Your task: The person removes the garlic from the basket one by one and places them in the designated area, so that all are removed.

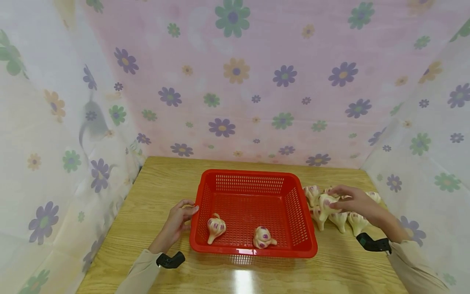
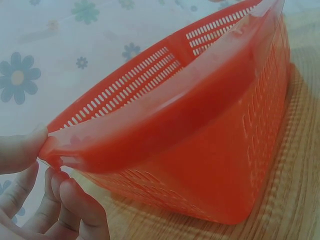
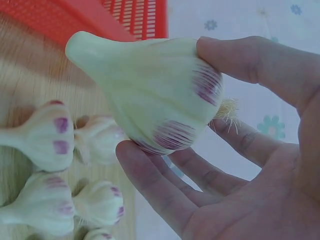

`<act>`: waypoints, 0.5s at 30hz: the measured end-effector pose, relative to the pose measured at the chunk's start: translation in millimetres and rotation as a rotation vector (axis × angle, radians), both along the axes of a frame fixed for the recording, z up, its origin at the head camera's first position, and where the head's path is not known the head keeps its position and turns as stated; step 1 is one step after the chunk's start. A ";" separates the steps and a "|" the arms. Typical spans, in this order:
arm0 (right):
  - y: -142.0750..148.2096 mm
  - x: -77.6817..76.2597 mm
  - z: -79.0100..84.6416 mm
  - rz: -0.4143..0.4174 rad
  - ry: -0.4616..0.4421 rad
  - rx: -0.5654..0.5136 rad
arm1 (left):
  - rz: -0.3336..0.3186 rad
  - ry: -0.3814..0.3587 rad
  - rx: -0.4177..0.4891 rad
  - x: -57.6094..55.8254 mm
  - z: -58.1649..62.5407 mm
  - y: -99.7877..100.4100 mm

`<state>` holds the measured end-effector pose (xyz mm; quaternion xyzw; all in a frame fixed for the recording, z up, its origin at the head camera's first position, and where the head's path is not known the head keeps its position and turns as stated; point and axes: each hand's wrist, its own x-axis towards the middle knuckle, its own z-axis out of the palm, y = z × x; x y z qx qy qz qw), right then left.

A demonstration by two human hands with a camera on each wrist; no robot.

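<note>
My left hand [image 1: 178, 220] pinches the left rim of a red plastic basket [image 1: 253, 252], thumb on top and fingers curled below, as the left wrist view shows. Inside the basket lie two garlic bulbs, one at the left [image 1: 216, 227] and another near the front wall [image 1: 262, 237]. To the right of the basket, my right hand [image 1: 358, 203] holds a garlic bulb [image 3: 150, 95] between thumb and fingers. Purple streaks mark this bulb, and its stem points away from the palm. It is held above several other garlic bulbs [image 3: 47, 137] on the table.
The pile of garlic, with one bulb [image 1: 338, 220] toward the front, lies close against the basket's right side. A wood-grain table [image 1: 165, 179] carries everything. Flower-patterned cloth [image 1: 257, 94] hangs behind it and along both sides.
</note>
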<state>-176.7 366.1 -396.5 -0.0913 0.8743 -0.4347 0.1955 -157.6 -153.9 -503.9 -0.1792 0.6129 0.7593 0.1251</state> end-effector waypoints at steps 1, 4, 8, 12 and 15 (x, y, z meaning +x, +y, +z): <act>1.9 0.1 -0.2 0.000 -0.003 0.005 | -0.001 0.001 0.002 0.2 -0.1 0.0; 7.6 0.8 -1.0 -0.015 -0.020 0.013 | -0.007 0.002 0.004 0.3 -0.9 0.0; 16.4 1.6 -2.2 -0.016 -0.020 0.023 | -0.014 0.000 -0.001 0.0 -2.0 0.6; 25.1 1.7 -3.7 -0.017 -0.022 0.029 | -0.015 0.006 -0.001 0.2 -2.6 0.5; 31.1 2.2 -5.0 -0.028 -0.020 0.039 | -0.015 0.007 0.004 0.5 -3.4 -0.1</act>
